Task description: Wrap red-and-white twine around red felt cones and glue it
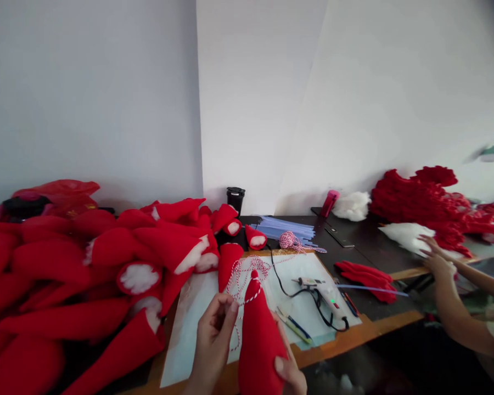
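- The left hand [214,334] has its fingers [226,310] pinched shut on a red-and-white twine [242,280], which loops around the tip of a red felt cone [260,334].
- The right hand [290,373] grips the cone low on its right side, thumb pressed flat against the felt and fingers closed behind it.
- The cone stands nearly upright at the near edge of the counter [354,337], long axis running away from the person, narrow tip pointing up and away, wide end down between the hands.
- Under it lies a pale work mat [189,323]; the mat's left part is bare, giving open room beside the left hand.
- On the mat's right part rest a glue gun [319,291] with a black cord and a pen [294,325].
- A ball of the same twine [288,240] sits beyond the mat's far edge.
- A heap of stuffed red cones [86,274], soft felt with white fluffy filling, crowds the left side.
- Another person's hand [438,266] works well apart at the right, by white stuffing [405,235].
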{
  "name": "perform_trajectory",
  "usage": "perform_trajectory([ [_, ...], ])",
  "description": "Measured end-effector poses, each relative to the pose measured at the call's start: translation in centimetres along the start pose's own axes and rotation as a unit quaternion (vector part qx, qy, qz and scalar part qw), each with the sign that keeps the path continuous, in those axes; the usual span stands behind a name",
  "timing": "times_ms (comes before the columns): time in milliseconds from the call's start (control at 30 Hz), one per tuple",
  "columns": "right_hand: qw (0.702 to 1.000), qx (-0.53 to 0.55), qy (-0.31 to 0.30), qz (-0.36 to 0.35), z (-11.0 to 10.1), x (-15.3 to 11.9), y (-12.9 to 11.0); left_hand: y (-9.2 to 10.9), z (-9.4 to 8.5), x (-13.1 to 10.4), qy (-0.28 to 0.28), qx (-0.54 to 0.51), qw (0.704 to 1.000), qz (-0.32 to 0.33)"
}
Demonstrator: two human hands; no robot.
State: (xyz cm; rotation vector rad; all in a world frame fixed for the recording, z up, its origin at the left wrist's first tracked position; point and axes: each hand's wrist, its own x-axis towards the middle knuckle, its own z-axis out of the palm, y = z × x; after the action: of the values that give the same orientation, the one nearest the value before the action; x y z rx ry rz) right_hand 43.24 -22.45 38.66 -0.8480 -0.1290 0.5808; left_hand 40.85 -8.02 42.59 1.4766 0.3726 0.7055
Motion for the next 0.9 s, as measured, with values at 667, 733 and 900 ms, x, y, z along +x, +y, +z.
perform_trajectory([
  [667,0.999,0.038,-0.013,0.029,-0.5,-0.1,1.9,-1.2,-0.3,-0.7,0.008,-0.127,0.991,-0.038],
  [733,0.999,0.026,-0.014,0.036,0.2,-0.2,1.8,-1.1,0.2,-0.6,-0.028,-0.168,0.982,-0.080],
  [900,0.996,-0.081,-0.026,-0.036,2.4,-0.5,1.3,-2.1,0.3,-0.1,-0.127,-0.257,0.945,-0.159],
])
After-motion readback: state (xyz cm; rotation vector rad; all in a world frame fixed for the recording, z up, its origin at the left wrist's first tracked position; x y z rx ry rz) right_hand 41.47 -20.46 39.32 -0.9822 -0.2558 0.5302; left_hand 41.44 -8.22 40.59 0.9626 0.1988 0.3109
